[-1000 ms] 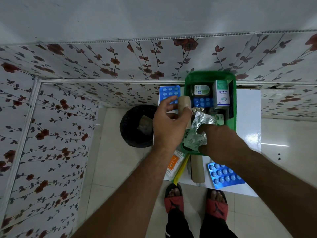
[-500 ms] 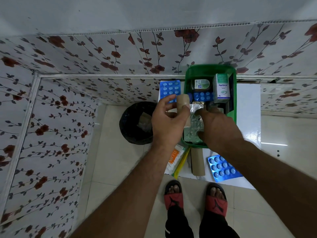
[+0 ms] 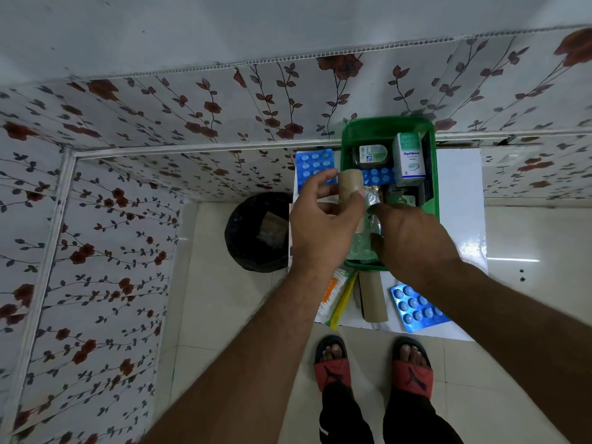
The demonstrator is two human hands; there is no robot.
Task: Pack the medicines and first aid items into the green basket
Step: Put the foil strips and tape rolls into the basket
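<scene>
The green basket [image 3: 387,128] stands on a small white table [image 3: 458,193] against the wall. Inside it are a white Optibex box [image 3: 411,160], a dark bottle [image 3: 371,154] and a blue blister strip [image 3: 378,176]. My left hand [image 3: 323,225] holds a brown bandage roll [image 3: 350,187] upright over the basket's left rim. My right hand [image 3: 413,238] presses a silver foil pack [image 3: 365,241] down into the basket's near end.
On the table lie a blue blister pack [image 3: 315,166] left of the basket, another blue blister pack [image 3: 416,307] near the front edge, a second brown roll [image 3: 373,298] and an orange-and-white packet [image 3: 333,293]. A black bin [image 3: 256,232] sits on the floor at left.
My right hand has carried the silver foil pack forward from the basket's near rim down into the basket. My left hand keeps the brown roll at about the same spot.
</scene>
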